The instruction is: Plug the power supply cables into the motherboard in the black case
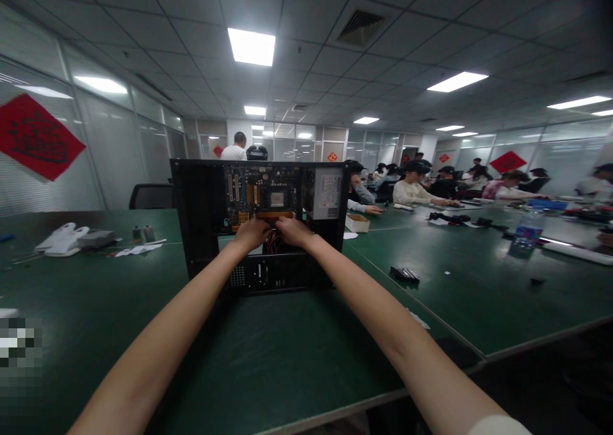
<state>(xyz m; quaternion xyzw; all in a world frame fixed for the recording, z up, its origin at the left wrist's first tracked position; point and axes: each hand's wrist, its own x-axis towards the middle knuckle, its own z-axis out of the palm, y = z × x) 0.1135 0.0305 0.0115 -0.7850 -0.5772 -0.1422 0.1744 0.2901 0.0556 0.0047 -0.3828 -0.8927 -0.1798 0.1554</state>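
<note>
An open black computer case (198, 224) stands upright on the green table, its inside facing me. A motherboard (263, 183) is mounted inside, with a square processor socket area (277, 199) and orange slots (275, 215) below it. My left hand (253, 234) and my right hand (295, 232) reach into the case, one at each end of the orange slots. Both hands have curled fingers; whatever lies between them is too small to tell. Reddish cables (274, 242) hang between the hands. A labelled power supply (329, 193) sits at the case's upper right.
The green table (306, 365) extends to both sides. At left are a white plastic bag (64, 238) and a grey box (96, 239). To the right are a small open box (357, 223), a dark metal-and-plastic part (405, 275) and a bottle (527, 230). Several people sit farther back.
</note>
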